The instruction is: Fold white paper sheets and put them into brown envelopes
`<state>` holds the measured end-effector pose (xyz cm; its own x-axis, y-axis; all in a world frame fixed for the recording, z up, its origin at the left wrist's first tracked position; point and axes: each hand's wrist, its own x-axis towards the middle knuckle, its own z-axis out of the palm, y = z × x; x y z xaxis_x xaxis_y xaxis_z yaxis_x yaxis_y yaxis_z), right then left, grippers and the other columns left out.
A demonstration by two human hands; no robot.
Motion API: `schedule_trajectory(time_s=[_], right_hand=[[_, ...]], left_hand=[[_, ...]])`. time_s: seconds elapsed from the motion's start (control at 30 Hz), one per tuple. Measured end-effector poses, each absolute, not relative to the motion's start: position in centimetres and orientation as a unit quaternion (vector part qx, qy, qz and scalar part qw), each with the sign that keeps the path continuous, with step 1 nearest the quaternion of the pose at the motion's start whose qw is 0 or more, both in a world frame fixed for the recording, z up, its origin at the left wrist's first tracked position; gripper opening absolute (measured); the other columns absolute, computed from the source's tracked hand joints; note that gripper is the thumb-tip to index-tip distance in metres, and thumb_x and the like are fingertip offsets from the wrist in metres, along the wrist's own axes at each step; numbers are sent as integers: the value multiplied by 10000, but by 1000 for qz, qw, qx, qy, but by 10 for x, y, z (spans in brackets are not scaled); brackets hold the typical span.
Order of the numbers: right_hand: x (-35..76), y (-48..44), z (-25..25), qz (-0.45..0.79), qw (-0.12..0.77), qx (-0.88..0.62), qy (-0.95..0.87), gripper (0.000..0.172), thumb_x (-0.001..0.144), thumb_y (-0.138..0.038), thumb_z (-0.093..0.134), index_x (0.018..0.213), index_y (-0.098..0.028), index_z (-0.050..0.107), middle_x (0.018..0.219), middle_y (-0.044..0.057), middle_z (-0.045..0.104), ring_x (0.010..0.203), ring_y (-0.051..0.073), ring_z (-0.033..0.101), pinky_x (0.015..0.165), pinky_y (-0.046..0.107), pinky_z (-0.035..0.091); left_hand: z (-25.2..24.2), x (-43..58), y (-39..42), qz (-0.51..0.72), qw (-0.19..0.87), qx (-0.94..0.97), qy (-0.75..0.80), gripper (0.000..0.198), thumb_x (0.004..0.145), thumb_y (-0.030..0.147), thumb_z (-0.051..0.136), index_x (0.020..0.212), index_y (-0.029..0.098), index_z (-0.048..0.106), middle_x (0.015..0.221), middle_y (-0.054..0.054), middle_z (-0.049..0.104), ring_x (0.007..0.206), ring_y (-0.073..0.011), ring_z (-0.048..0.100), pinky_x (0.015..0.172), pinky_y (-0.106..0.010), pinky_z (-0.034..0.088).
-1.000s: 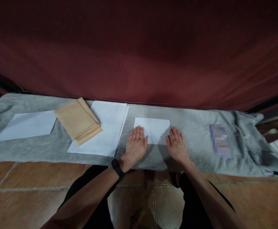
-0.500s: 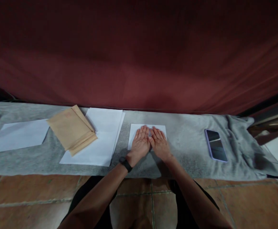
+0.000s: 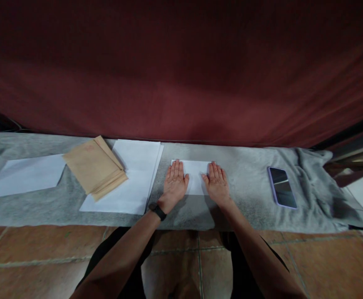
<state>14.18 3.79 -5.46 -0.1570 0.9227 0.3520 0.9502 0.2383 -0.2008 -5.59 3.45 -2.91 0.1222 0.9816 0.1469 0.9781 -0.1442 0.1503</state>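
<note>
A small white sheet of paper (image 3: 195, 178) lies flat on the grey cloth, its middle showing between my hands. My left hand (image 3: 175, 182) rests palm down over the paper's left edge, fingers stretched out. Over the right edge my right hand (image 3: 217, 182) lies flat in the same way. Both hands are open and grasp nothing. They cover the paper's two sides. A dark band (image 3: 158, 210) circles my left wrist.
To the left, brown envelopes (image 3: 94, 166) lie partly on a stack of larger white sheets (image 3: 137, 174). Another white sheet (image 3: 25, 174) lies farther left. A phone (image 3: 282, 187) sits at right on the grey cloth (image 3: 246, 187). A dark red curtain (image 3: 181, 104) hangs behind.
My hands were together at the middle of the paper. They have slid apart, the left one leftward and the right one rightward, out to the paper's sides.
</note>
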Motion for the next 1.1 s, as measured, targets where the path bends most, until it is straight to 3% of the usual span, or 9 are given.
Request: schedule_trajectory(time_s=[0.37, 0.5, 0.67, 0.87, 1.1], right_hand=[[146, 29, -47, -16, 205, -639, -741, 656, 1100, -431, 280, 1579, 2, 395, 1617, 273, 430, 1523, 367, 393, 1215, 592, 337], [123, 15, -42, 60, 217, -570, -790, 636, 1110, -415, 213, 1620, -61, 350, 1674, 202, 371, 1584, 290, 296, 1258, 522, 320], [106, 2, -39, 90, 181, -543, -815, 632, 1113, -433, 205, 1629, -99, 351, 1689, 166, 355, 1588, 260, 290, 1300, 509, 249], [117, 2, -42, 52, 165, -549, -818, 616, 1110, -435, 265, 1629, -116, 361, 1702, 156, 326, 1578, 276, 311, 1294, 507, 242], [134, 0, -46, 15, 163, -562, -811, 603, 1110, -403, 293, 1622, -91, 361, 1690, 173, 352, 1561, 290, 339, 1273, 491, 272]], left_hand=[[-32, -60, 24, 144, 14, 741, 656, 681, 1069, 411, 311, 1628, 24, 278, 1687, -222, 308, 1600, -321, 233, 1296, -546, 256], [-33, -42, 6, 147, 17, 792, 592, 625, 1061, 282, 292, 1633, 31, 265, 1703, -194, 294, 1612, -276, 195, 1313, -511, 242], [-37, -36, -5, 134, 31, 813, 566, 664, 1005, 143, 273, 1660, 72, 192, 1704, -178, 305, 1610, -257, 201, 1303, -517, 268], [-34, -45, -6, 116, 35, 816, 565, 608, 1052, 241, 313, 1634, 71, 285, 1717, -166, 280, 1618, -272, 177, 1313, -497, 233], [-25, -53, -8, 114, 35, 819, 561, 580, 1081, 394, 387, 1622, 186, 362, 1726, -105, 284, 1616, -285, 195, 1313, -524, 214]])
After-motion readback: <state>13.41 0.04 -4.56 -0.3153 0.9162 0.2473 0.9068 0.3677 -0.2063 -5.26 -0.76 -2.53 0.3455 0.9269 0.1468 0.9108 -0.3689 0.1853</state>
